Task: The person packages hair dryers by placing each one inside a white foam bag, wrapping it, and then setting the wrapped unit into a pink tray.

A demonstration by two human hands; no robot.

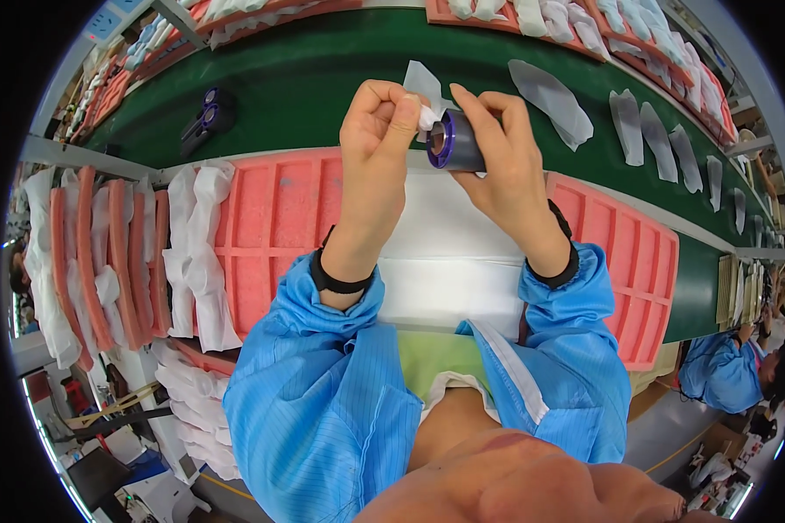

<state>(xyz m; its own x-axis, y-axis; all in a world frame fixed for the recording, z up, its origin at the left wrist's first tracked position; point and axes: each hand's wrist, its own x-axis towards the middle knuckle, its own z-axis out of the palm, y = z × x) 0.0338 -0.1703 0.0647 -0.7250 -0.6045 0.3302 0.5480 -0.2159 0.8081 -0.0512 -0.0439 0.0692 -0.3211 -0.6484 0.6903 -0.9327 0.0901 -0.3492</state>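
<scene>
Above the far edge of the white work surface point(445, 227), my right hand point(506, 144) grips a short dark grey cylinder point(467, 148) with a purple ring around its open end. That end faces left, toward my left hand point(377, 122). Thumb and fingers of my left hand pinch a small crumpled white cloth point(428, 117) close to the purple rim. Whether the cloth touches the rim is hard to see. Just behind the hands shows a translucent white sleeve point(420, 80), partly hidden by them.
Across the front runs a green belt point(296, 96), bearing a dark purple-ringed part point(208, 120) at left and several translucent sleeves point(549, 98) at right. Pink compartment trays point(275, 205) flank the white surface. White-wrapped items point(205, 253) stand left. Another person in blue point(724, 373) sits far right.
</scene>
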